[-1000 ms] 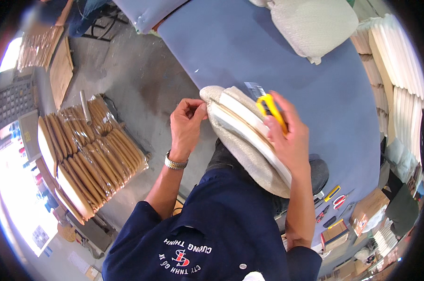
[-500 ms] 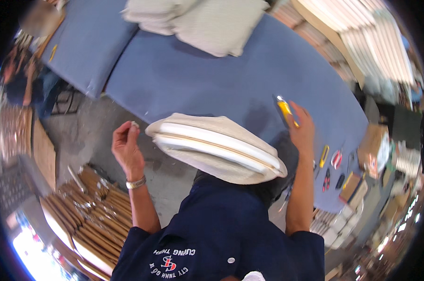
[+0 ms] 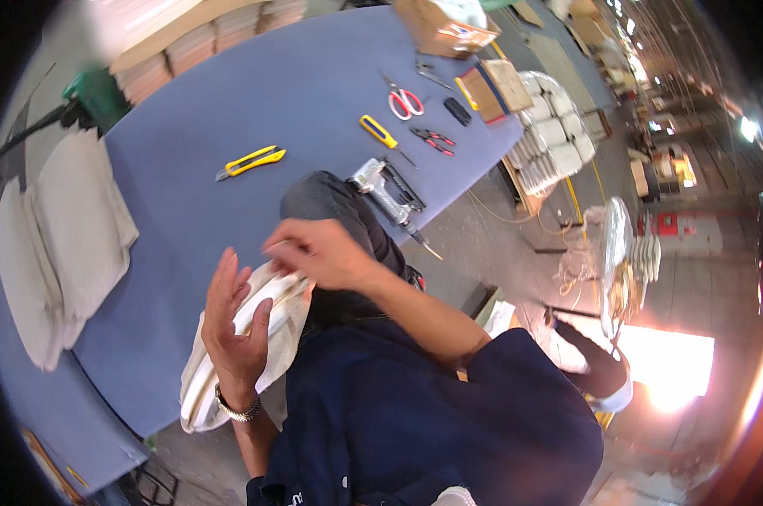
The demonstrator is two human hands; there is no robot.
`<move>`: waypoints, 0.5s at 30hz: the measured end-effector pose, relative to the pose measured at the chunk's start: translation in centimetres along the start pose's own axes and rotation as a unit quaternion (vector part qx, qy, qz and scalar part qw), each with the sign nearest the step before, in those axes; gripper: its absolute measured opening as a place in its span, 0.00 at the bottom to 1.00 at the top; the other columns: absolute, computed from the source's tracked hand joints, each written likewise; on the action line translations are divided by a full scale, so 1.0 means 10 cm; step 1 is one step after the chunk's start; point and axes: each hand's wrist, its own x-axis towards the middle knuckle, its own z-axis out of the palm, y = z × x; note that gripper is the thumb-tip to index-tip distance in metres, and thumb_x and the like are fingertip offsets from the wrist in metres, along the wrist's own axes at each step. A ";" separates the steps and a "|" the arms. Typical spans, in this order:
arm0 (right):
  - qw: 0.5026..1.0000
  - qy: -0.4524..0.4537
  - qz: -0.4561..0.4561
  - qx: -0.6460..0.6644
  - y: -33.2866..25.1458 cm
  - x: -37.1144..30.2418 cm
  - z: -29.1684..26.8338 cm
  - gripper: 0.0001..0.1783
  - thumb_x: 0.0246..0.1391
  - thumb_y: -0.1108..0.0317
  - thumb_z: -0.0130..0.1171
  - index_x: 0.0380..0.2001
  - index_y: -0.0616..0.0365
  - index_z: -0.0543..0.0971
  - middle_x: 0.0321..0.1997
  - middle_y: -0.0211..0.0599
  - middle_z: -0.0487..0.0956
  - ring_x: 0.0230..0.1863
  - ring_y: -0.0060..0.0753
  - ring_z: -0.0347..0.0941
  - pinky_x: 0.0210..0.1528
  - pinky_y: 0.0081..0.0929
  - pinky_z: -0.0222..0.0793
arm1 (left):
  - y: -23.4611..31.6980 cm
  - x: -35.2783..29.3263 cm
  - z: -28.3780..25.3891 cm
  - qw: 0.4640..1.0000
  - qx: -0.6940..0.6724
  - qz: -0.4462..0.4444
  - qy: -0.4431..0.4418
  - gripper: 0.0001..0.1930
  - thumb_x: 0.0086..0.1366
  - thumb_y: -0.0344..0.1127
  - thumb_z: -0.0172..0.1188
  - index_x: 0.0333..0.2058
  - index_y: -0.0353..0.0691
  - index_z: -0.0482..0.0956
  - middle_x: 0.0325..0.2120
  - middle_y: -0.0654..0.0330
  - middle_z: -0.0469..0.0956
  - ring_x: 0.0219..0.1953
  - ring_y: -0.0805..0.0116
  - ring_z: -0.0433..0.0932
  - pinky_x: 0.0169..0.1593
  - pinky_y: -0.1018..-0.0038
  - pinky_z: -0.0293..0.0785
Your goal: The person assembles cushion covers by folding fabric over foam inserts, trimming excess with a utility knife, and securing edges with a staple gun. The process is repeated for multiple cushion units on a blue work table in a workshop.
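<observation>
A beige fabric-covered cushion (image 3: 197, 386) with a white layered edge leans across my lap, tilted, partly covered by my hands and forearm. My left hand (image 3: 236, 333) is in front of it with fingers and thumb apart, holding nothing that I can see. Over the cushion's upper end, my right hand (image 3: 322, 253) has bent fingers blurred by motion; whether they grip the edge cannot be made out. Beyond my hands, a yellow utility knife (image 3: 252, 163) lies on the blue-covered table (image 3: 314, 84).
A staple gun (image 3: 385, 192) with a hose lies at the table edge by my knee. Near it are a yellow-handled screwdriver (image 3: 379, 132), red-handled scissors (image 3: 405, 103) and pliers (image 3: 434, 141). Folded beige covers (image 3: 78, 244) lie at left, cardboard boxes (image 3: 504, 87) at the far corner.
The utility knife has left my right hand and lies on the table. My left hand has opened from a pinch. Both hands came together at the cushion as the view swung right.
</observation>
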 end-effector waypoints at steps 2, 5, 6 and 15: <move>0.990 0.122 0.062 -0.039 0.31 -0.30 -0.54 0.08 0.67 0.67 0.58 0.40 0.61 0.82 0.32 0.35 0.86 0.34 0.25 0.85 0.39 0.27 0.80 | -0.17 0.07 -0.13 0.990 0.124 0.057 -0.031 0.34 0.59 0.17 0.66 0.65 0.39 0.73 0.67 0.46 0.70 0.66 0.50 0.74 0.61 0.62 0.77; 0.901 0.230 0.197 -0.312 1.21 -1.18 -1.53 0.13 0.63 0.59 0.59 0.44 0.55 0.84 0.37 0.42 0.87 0.40 0.40 0.86 0.45 0.35 0.80 | -0.45 0.06 -0.55 0.987 0.142 -0.069 -0.008 0.29 0.67 0.24 0.63 0.66 0.39 0.72 0.67 0.49 0.72 0.66 0.53 0.73 0.64 0.61 0.74; 0.863 0.242 0.244 -0.371 1.62 -1.66 -1.81 0.14 0.62 0.60 0.58 0.45 0.52 0.85 0.38 0.42 0.87 0.39 0.44 0.85 0.45 0.38 0.80 | -0.52 0.09 -0.69 0.981 0.162 -0.108 -0.011 0.27 0.70 0.27 0.61 0.67 0.40 0.71 0.66 0.50 0.72 0.65 0.53 0.74 0.65 0.60 0.72; 0.633 0.513 0.580 -0.009 3.02 -4.26 -1.51 0.08 0.59 0.69 0.56 0.32 0.56 0.85 0.28 0.43 0.87 0.26 0.36 0.84 0.32 0.34 0.82 | -2.35 -0.56 -2.37 0.853 0.288 -0.408 -0.150 0.24 0.71 0.33 0.63 0.61 0.27 0.73 0.47 0.54 0.81 0.45 0.67 0.80 0.48 0.70 0.78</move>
